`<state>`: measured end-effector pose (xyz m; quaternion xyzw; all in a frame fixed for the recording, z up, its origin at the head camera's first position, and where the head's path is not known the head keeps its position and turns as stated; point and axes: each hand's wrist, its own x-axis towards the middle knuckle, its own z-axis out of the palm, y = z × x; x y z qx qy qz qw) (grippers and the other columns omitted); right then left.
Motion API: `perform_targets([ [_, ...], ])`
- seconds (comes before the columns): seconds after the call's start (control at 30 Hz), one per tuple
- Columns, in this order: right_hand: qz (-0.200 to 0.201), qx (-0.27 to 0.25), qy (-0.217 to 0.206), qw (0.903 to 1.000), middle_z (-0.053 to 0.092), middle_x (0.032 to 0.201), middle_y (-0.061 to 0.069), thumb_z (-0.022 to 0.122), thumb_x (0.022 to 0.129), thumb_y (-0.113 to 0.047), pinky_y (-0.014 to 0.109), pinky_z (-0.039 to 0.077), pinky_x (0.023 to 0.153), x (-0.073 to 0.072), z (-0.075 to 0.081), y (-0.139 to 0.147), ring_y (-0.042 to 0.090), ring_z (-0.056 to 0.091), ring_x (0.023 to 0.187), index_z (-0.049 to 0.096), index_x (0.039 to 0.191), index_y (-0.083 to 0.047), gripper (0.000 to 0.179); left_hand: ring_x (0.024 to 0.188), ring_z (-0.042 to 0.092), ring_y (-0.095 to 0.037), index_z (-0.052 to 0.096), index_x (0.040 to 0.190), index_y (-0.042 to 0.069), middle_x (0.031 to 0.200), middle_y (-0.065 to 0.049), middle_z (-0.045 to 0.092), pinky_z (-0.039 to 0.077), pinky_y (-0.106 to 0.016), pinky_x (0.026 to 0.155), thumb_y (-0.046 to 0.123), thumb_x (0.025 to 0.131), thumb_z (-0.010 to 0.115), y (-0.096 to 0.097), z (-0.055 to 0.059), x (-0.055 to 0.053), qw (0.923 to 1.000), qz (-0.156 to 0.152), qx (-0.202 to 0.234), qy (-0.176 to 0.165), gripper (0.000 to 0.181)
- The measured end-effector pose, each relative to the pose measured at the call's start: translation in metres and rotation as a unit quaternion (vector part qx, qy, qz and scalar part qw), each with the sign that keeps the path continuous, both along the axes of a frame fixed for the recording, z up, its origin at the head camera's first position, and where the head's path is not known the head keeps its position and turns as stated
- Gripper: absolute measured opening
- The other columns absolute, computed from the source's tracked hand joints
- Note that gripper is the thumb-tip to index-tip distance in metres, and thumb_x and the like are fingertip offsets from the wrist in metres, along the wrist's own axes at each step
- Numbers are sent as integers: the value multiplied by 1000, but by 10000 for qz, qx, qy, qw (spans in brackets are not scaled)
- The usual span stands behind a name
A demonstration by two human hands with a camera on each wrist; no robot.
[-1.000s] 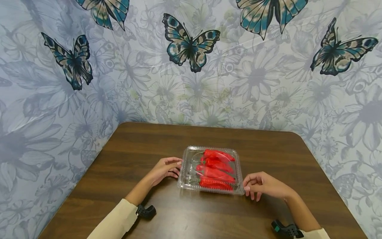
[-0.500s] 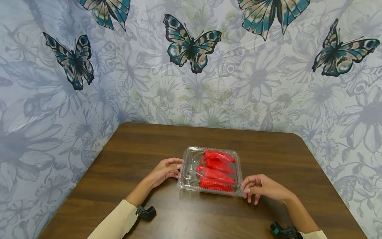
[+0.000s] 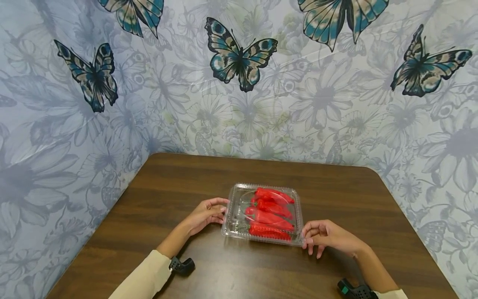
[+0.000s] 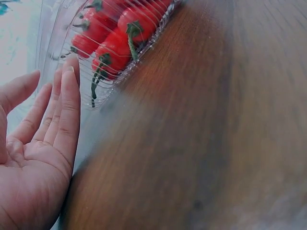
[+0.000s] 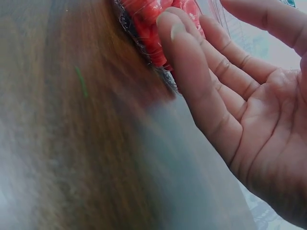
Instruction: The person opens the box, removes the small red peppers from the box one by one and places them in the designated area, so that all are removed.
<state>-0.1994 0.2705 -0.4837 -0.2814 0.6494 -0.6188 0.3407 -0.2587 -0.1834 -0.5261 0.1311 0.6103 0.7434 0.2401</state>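
A clear plastic clamshell box (image 3: 235, 220) with a lid lies on the table, its long side across my view. Several red peppers (image 3: 270, 216) with green stems fill its middle and right part. At the box's left side is my left hand (image 3: 204, 216), its fingertips right at the wall; in the left wrist view those fingers (image 4: 69, 110) are nearly straight, palm facing up. My right hand (image 3: 330, 236) is by the near right corner, fingers loosely bent with the tips at the edge. In the right wrist view its fingers (image 5: 196, 79) overlap the peppers.
The brown wooden table (image 3: 179, 178) has rounded far corners. Behind it hangs a pale floral cloth backdrop (image 3: 261, 124) printed with butterflies. Each wrist wears a black device, one by the left sleeve (image 3: 145, 274).
The right hand has shifted slightly left and nearer to me, and the box's near right corner has moved a little left with it. The left hand has hardly moved.
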Motion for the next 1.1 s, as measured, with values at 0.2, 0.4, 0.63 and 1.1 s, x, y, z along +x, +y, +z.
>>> perform_targets([
  [0.2,12,-50,18,10000,62,103,38,50,103,1,51,61,64,2,-1,-2,30,70,84,56,116,11,17,76,71,-17,55,134,2,97,-6,72,62,-33,70,4,101,60,0,-2,1,9998,-128,-53,172,34],
  [0.4,164,-187,19,9997,63,103,38,47,103,3,52,60,65,2,-4,-2,28,70,85,60,114,14,20,75,71,-17,57,129,4,93,-4,71,62,-34,68,3,101,59,1,-1,3,9996,-219,-23,198,28],
  [0.63,185,-117,-258,9994,71,103,26,48,103,3,42,62,65,2,-9,-1,22,72,85,63,111,14,21,76,71,-16,59,124,6,92,-4,72,62,-33,71,-6,99,56,1,-4,1,9991,-310,151,232,27],
  [1.1,251,-676,-568,9958,71,97,13,44,103,5,29,61,64,3,-15,-8,18,71,82,56,110,21,21,76,74,-14,60,119,11,86,-2,76,62,-32,71,-5,99,58,2,-2,3,9992,-212,280,190,26],
])
